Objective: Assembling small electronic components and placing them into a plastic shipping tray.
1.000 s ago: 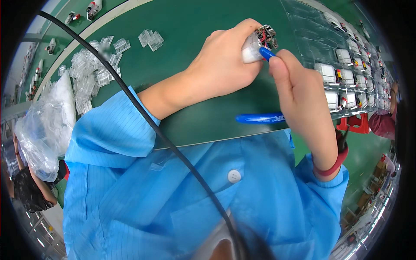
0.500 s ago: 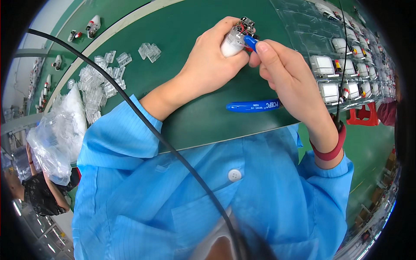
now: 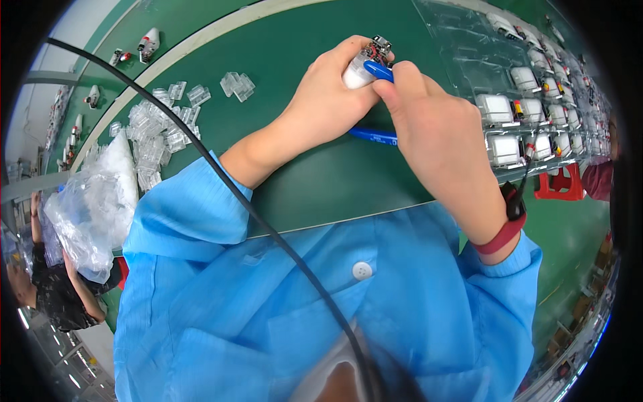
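My left hand (image 3: 326,94) is closed around a small device (image 3: 360,71) with a white rounded body, a clear part and a dark wired end that points away from me. My right hand (image 3: 435,127) grips a blue-handled hand tool like pliers or cutters. The end of one blue handle (image 3: 378,70) presses against the device near its wires. The other handle (image 3: 373,135) sticks out to the left below my right fingers. The tool's jaws are hidden by my hand. A red strap (image 3: 501,234) circles my right wrist.
Clear plastic pieces (image 3: 151,124) lie heaped on the green table (image 3: 288,194) at left, near a plastic bag (image 3: 94,208). Clear trays (image 3: 462,67) with white devices stand at right. A black cable (image 3: 281,241) crosses the view. Another person (image 3: 63,295) is at far left.
My right hand has turned, with its knuckles now higher and its back more in view. The lower blue handle has swung upward, closer to my left hand. The device has barely moved.
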